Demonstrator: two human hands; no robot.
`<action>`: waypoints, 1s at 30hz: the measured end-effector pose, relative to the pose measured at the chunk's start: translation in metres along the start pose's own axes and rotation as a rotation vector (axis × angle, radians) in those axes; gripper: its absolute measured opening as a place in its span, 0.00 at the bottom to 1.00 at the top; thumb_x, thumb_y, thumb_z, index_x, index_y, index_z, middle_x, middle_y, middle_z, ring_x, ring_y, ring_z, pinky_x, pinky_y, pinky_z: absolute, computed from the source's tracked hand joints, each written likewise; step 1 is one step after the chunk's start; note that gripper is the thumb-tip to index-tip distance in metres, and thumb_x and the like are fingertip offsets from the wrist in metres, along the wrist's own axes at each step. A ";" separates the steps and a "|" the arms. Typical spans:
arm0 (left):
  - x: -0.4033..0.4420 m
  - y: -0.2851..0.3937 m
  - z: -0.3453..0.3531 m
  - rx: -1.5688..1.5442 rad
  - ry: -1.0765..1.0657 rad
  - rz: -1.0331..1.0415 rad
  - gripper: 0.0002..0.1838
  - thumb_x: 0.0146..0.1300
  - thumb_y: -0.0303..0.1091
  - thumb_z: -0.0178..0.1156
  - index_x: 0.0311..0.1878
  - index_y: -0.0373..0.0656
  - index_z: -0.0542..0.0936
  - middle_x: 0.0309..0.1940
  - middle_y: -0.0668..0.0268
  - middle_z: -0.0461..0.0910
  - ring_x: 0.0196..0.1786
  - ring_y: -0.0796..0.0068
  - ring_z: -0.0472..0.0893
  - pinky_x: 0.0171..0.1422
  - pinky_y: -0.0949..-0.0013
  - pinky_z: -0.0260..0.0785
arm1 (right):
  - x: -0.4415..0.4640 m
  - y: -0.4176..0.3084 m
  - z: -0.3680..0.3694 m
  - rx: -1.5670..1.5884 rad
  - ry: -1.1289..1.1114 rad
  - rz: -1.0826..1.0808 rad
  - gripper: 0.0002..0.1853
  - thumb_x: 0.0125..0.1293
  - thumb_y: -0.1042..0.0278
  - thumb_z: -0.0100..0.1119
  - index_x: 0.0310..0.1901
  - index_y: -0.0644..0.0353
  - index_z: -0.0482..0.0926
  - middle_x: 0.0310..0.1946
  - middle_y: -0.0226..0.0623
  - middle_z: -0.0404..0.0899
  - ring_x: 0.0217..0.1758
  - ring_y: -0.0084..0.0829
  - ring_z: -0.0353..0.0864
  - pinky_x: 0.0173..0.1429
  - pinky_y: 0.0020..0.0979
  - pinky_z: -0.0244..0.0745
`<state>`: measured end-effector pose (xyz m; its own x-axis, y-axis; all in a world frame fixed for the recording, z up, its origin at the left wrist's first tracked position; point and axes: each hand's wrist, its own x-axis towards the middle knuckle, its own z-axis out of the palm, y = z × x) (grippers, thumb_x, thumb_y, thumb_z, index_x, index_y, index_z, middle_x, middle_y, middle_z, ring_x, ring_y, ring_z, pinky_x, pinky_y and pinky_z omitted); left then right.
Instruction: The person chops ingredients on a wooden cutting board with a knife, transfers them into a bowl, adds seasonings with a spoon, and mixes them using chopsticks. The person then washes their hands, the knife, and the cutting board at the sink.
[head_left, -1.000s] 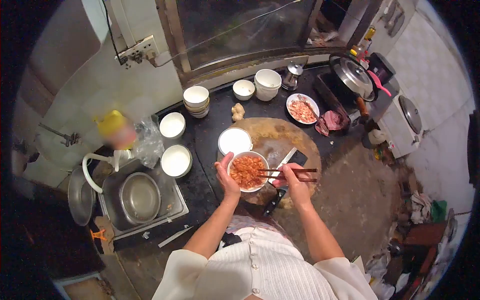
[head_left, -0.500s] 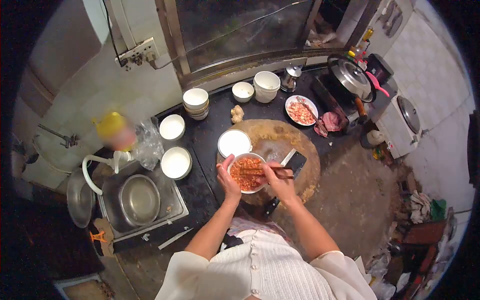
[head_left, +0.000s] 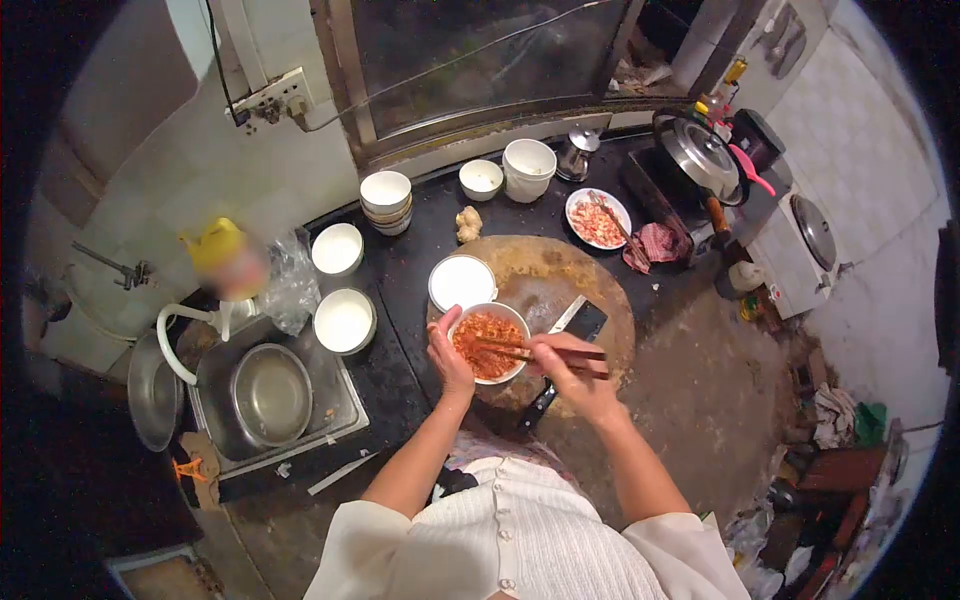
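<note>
We find no legible text, label, brand, number or sign on any item in view. Any markings on the bottles [head_left: 735,72] near the counter's [head_left: 390,270] far right corner are too small for us to read.

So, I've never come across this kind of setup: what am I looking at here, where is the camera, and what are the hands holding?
There is no robot here. A person works with bare hands, and every picture comes from one camera worn on the head, looking forward and down.

The left hand is cupped against the side of a white bowl of reddish, chopped-looking food. The right hand holds brown chopsticks, their tips in the food. Whether the bowl rests on anything is unclear.

Below is a round cutting board with a partly hidden knife. Around it on the dark counter are ginger, more white bowls and a plate of chopped food. A sink is on the left.
</note>
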<state>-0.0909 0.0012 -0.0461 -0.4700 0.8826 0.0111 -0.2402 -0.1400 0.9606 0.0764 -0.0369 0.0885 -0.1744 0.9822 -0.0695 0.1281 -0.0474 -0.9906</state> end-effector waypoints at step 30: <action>0.003 -0.005 -0.003 0.101 -0.013 0.075 0.38 0.75 0.56 0.29 0.55 0.29 0.77 0.53 0.52 0.78 0.59 0.61 0.76 0.67 0.61 0.63 | 0.009 0.001 0.003 0.108 0.068 0.064 0.11 0.68 0.66 0.60 0.40 0.67 0.83 0.32 0.34 0.84 0.32 0.22 0.82 0.34 0.25 0.77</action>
<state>-0.0932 0.0034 -0.0519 -0.4723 0.8772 0.0866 -0.1183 -0.1604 0.9799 0.0719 -0.0283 0.0863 -0.1024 0.9865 -0.1280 0.0305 -0.1255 -0.9916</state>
